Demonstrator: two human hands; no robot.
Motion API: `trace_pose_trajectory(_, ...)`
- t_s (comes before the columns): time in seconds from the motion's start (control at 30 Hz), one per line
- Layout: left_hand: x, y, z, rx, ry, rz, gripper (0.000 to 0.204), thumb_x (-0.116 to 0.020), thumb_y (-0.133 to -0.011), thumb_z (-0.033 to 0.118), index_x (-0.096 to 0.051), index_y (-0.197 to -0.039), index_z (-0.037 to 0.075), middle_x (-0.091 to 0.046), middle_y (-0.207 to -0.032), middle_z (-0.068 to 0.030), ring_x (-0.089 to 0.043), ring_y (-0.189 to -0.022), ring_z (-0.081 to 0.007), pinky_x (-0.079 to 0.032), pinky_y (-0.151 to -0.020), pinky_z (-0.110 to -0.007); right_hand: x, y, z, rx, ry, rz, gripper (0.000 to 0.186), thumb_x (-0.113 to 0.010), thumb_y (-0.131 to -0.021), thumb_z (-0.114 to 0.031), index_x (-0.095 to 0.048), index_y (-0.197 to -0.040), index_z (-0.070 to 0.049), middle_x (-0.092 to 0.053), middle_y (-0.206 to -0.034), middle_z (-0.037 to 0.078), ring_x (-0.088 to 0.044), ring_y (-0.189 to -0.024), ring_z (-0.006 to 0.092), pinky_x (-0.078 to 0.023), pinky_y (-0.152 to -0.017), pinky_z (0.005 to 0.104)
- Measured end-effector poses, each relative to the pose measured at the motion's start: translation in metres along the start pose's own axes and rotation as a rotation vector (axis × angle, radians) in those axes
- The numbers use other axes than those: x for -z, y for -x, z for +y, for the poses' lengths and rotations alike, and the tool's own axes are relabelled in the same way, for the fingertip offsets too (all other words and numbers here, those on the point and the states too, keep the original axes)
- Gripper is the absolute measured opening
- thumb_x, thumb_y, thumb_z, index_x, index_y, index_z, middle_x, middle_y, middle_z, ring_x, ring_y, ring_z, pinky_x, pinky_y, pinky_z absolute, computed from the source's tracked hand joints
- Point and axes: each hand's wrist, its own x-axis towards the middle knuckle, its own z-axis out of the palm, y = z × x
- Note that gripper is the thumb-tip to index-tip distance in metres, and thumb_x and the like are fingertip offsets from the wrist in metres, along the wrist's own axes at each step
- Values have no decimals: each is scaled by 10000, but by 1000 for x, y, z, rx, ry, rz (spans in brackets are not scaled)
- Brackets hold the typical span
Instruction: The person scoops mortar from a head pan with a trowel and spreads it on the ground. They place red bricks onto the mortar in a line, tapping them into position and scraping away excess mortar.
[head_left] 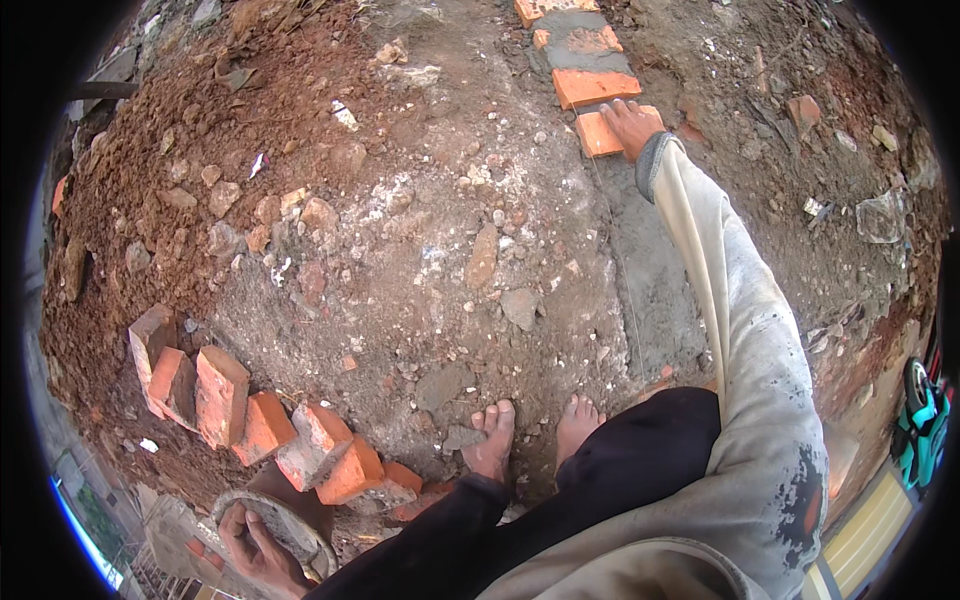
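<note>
My right hand (632, 127) reaches far forward and grips an orange brick (597, 134) from above, its fingers bent over the brick's top. That brick lies at the near end of a row, just behind a strip of wet grey mortar (655, 270). Beyond it is another orange brick (596, 88), then a mortar-smeared brick (590, 42). At the lower left, my left hand (262, 548) is at a dark bucket (300, 492), fingers curled at its rim; the palm side is partly hidden.
A curved line of loose bricks (222, 395) stands on the soil at the left. A thin string (622, 265) runs along the mortar's left edge. Stones (483, 255) and rubble cover the ground. My bare feet (490, 440) are near the middle. A teal object (920, 430) is at the far right.
</note>
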Motion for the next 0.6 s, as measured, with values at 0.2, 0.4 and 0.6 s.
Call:
trace_pose_trajectory(0.2,1,8,7,39,70,0,172,-558,-984,136,-605,-1026,-24,-580,-985,-55,-528,-915,-127,-426,-861,-276,-1,0,2,12,-4,2,856,-755,-672,-22,-357,-1429,-67,-419,-1417,143,-467,-1285,322,-490,-997,418)
trace_pose_trajectory(0.4,-6,12,31,15,127,18,180,-554,-987,146,-607,-1029,-22,-576,-977,-47,-527,-910,-123,-419,-869,-273,1,3,-3,-4,-22,35,794,-771,-691,-38,-417,-1401,-59,-481,-1344,140,-495,-1237,318,-481,-997,378)
trace_pose_trajectory(0.6,11,2,7,67,99,-53,188,-552,-989,153,-607,-1032,-22,-575,-966,-42,-528,-901,-121,-417,-869,-271,-4,-12,0,17,-98,81,824,-729,-686,33,-378,-1423,-83,-456,-1338,135,-469,-1249,328,-482,-1004,397)
